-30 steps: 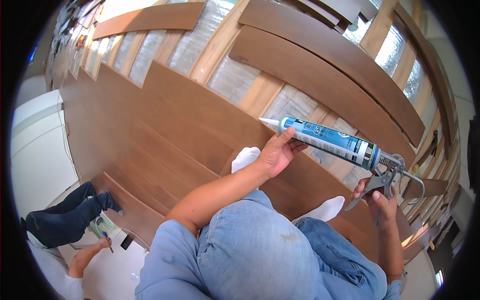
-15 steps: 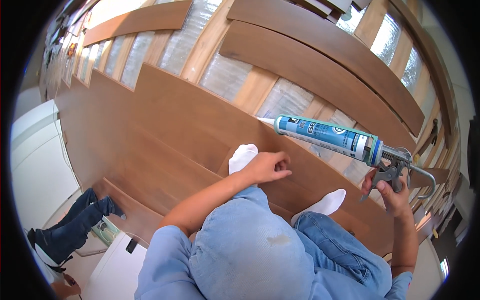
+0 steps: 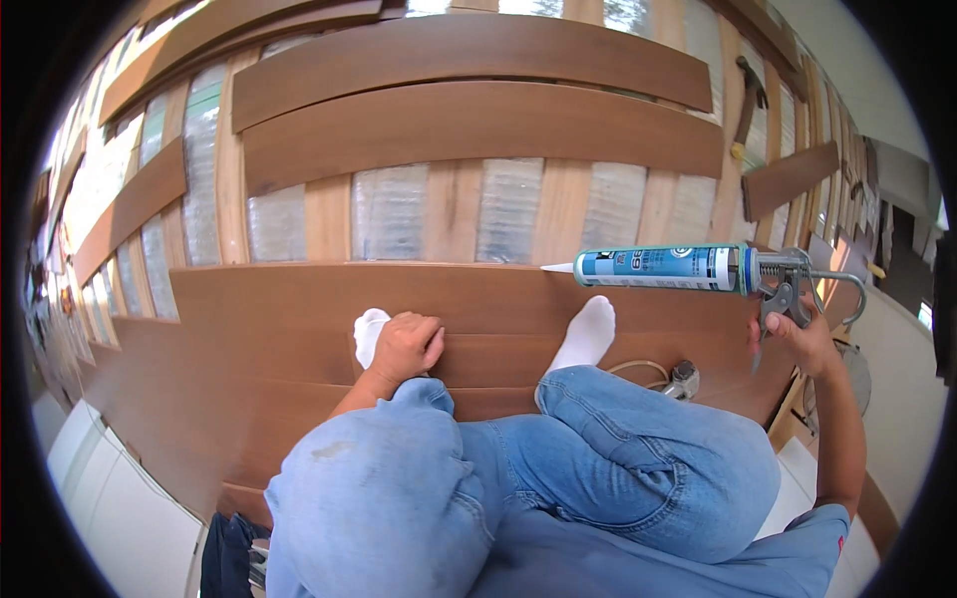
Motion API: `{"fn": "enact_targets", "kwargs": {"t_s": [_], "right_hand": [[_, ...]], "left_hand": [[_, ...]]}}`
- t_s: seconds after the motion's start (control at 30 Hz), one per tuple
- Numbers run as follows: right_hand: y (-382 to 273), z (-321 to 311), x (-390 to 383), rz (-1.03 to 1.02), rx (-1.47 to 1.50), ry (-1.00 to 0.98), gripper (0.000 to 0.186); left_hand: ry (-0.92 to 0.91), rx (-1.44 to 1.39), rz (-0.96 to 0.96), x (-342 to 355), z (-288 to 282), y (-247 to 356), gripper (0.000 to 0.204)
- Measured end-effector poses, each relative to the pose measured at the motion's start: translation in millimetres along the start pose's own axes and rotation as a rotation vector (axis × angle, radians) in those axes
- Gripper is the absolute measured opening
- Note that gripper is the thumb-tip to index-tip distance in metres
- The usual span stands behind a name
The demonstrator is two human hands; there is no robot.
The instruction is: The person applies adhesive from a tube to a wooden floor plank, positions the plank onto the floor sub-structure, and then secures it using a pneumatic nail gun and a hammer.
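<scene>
My right hand (image 3: 793, 344) grips the handle of a caulking gun (image 3: 783, 277) at the right. The gun carries a blue and white sealant cartridge (image 3: 648, 267), held level and pointing left. Its white nozzle (image 3: 558, 267) appears at the far edge of the laid brown floorboards (image 3: 329, 299); whether it touches, I cannot tell. My left hand (image 3: 407, 347) is loosely curled beside my white-socked left foot (image 3: 367, 334), with nothing visible in its fingers. My other socked foot (image 3: 586, 334) rests on the boards.
Beyond the laid edge run wooden joists (image 3: 454, 209) with shiny sheeting between them. Two loose brown planks (image 3: 478, 130) lie across them. A hammer (image 3: 748, 105) lies at the far right. A metal-headed tool (image 3: 683, 379) sits beside my right knee. Dark trousers (image 3: 227, 553) show at lower left.
My view has swung so that the board edge now runs across level. The caulking gun has turned nearly level, still in my right hand. My left hand stays curled near my foot.
</scene>
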State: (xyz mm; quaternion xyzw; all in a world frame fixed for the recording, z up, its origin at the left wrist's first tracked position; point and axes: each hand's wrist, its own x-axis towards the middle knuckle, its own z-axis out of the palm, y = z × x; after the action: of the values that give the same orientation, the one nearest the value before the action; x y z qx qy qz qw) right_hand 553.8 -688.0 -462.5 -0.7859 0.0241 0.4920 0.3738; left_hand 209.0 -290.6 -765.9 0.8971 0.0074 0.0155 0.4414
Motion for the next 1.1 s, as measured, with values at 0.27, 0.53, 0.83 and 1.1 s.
{"fn": "enact_targets", "kwargs": {"t_s": [0.27, 0.53, 0.83, 1.1], "right_hand": [[70, -108, -54, 0.114, 0.129, 0.224, 0.057], [133, -218, -93, 0.222, 0.202, 0.288, 0.049], [186, -280, -120, 0.263, 0.287, 0.446, 0.044], [218, -269, -149, 0.173, 0.44, 0.527, 0.061]], "left_hand": [[-0.092, 0.147, -0.085, 4, 7, 11, 0.007], [-0.202, 0.181, -0.19, 1, 14, 13, 0.011], [-0.278, 0.191, -0.297, -12, 12, -1, 0.013], [-0.297, 0.172, -0.353, -12, 13, 2, 0.013]]}}
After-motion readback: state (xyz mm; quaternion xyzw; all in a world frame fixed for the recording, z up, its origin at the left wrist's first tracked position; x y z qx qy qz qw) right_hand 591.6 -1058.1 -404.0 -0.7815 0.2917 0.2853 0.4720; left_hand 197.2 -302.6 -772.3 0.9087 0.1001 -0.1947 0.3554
